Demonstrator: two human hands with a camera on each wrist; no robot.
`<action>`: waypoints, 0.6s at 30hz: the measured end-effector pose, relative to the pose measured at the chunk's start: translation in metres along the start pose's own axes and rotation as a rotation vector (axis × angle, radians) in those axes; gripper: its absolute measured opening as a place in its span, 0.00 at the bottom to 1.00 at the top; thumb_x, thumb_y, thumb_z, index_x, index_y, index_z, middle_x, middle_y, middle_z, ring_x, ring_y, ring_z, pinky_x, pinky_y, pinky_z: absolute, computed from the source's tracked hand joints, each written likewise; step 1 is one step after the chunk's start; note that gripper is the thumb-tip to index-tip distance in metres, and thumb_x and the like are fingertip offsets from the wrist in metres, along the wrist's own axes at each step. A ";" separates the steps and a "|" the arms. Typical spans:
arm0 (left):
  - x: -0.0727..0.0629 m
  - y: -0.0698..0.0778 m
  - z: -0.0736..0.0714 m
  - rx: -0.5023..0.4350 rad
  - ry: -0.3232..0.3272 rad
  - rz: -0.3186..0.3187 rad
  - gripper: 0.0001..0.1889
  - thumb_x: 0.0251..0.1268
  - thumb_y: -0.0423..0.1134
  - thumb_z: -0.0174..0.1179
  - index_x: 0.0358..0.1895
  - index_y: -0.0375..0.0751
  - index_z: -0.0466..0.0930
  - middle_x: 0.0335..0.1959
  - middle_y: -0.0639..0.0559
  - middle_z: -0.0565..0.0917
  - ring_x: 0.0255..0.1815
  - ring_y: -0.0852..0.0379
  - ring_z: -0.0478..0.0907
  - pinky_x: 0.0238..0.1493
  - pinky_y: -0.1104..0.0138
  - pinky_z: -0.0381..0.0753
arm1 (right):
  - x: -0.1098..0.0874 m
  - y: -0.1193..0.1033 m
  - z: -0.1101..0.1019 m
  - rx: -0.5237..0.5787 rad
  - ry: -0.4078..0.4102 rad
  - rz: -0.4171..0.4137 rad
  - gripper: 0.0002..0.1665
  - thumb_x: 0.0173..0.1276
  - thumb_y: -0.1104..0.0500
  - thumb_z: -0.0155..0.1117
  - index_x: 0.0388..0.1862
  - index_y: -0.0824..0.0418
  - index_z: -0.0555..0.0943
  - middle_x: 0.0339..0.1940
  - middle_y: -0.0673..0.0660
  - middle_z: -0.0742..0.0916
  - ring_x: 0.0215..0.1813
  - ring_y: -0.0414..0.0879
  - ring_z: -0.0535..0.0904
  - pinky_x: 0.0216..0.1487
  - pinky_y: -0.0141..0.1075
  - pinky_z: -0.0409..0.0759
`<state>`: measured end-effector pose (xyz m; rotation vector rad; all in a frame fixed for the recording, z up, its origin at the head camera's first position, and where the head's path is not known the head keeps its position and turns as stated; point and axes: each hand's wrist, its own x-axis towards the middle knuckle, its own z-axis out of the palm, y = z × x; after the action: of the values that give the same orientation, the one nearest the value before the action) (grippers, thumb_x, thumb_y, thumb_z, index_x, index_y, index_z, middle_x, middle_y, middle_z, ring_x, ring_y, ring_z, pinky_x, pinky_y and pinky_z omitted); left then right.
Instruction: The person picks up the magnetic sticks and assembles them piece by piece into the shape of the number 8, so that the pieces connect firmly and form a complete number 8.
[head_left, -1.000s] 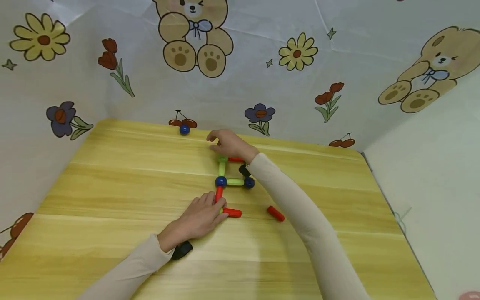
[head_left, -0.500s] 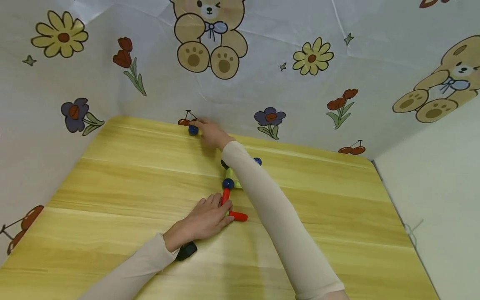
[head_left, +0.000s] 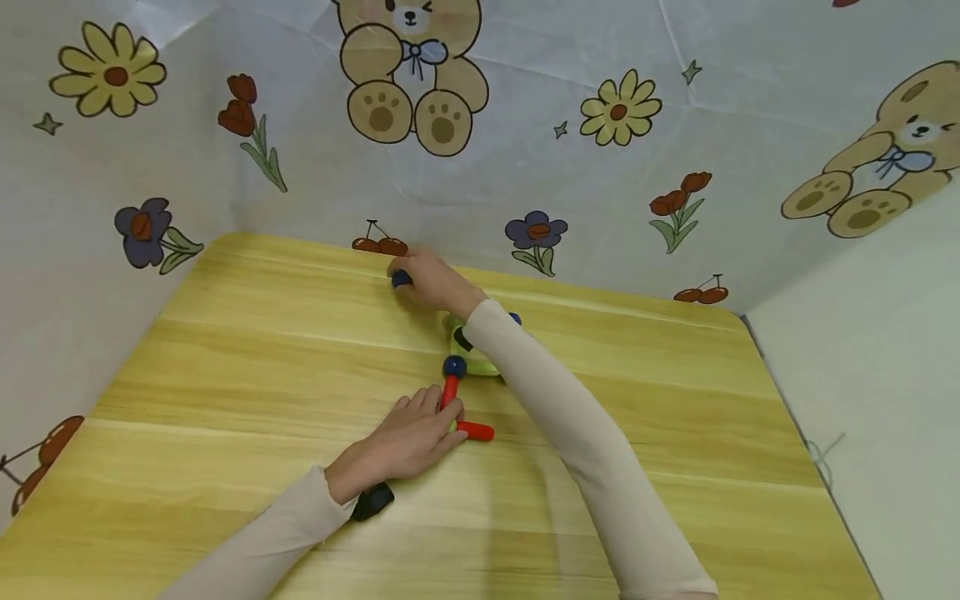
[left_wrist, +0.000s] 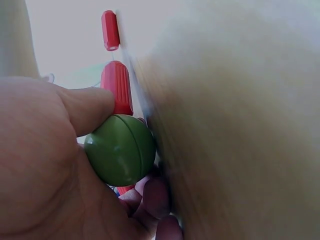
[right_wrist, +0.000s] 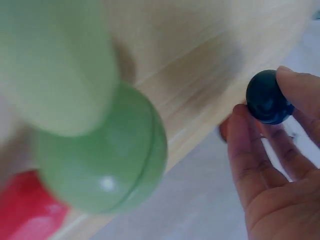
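Observation:
My right hand (head_left: 437, 285) pinches a blue ball (right_wrist: 269, 97) near the table's back edge, between thumb and fingers. At the near end of a frame of magnetic sticks and balls, my left hand (head_left: 405, 437) holds a green ball (left_wrist: 119, 151). A red stick (head_left: 476, 432) points right from that ball, touched by the left thumb. Another red stick (head_left: 450, 390) leads up to a blue joint ball (head_left: 454, 367), from which a light green stick (head_left: 480, 367) runs right. The right forearm hides much of the frame's far part. Its far green ball (right_wrist: 110, 155) fills the right wrist view.
A loose red stick (left_wrist: 110, 30) lies beyond the held end in the left wrist view. The wooden table (head_left: 262, 350) meets a cloth wall (head_left: 300, 183) printed with bears and flowers at the back. Black wrist cameras sit under both wrists.
My right hand has reached left over the frame to the blue ball at the back edge, gripped it, and drawn it slightly towards me. The left hand keeps its hold.

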<state>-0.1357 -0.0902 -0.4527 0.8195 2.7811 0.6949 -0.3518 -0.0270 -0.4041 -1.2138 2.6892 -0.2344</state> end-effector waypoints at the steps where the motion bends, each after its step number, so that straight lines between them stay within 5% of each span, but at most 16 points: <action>1: 0.000 0.000 0.000 -0.005 0.002 -0.001 0.10 0.78 0.48 0.53 0.47 0.46 0.72 0.36 0.51 0.64 0.37 0.53 0.63 0.35 0.64 0.56 | -0.009 0.000 -0.002 0.036 0.021 -0.007 0.20 0.77 0.56 0.59 0.65 0.57 0.77 0.62 0.57 0.81 0.62 0.49 0.76 0.63 0.37 0.74; 10: 0.000 0.005 0.001 -0.036 -0.009 -0.011 0.10 0.78 0.47 0.53 0.48 0.45 0.72 0.35 0.50 0.64 0.36 0.52 0.62 0.35 0.63 0.55 | -0.126 -0.004 -0.018 0.412 0.212 -0.100 0.20 0.77 0.57 0.58 0.63 0.61 0.76 0.59 0.57 0.82 0.52 0.47 0.83 0.56 0.38 0.81; 18: 0.004 0.006 0.002 -0.049 -0.019 -0.033 0.10 0.78 0.48 0.53 0.50 0.47 0.72 0.36 0.50 0.65 0.40 0.51 0.64 0.37 0.62 0.57 | -0.214 -0.001 -0.006 0.452 0.283 -0.045 0.17 0.74 0.55 0.63 0.59 0.57 0.81 0.51 0.51 0.83 0.42 0.44 0.80 0.49 0.38 0.83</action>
<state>-0.1359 -0.0832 -0.4516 0.7652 2.7424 0.7419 -0.2137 0.1344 -0.3766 -1.1658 2.6141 -1.0268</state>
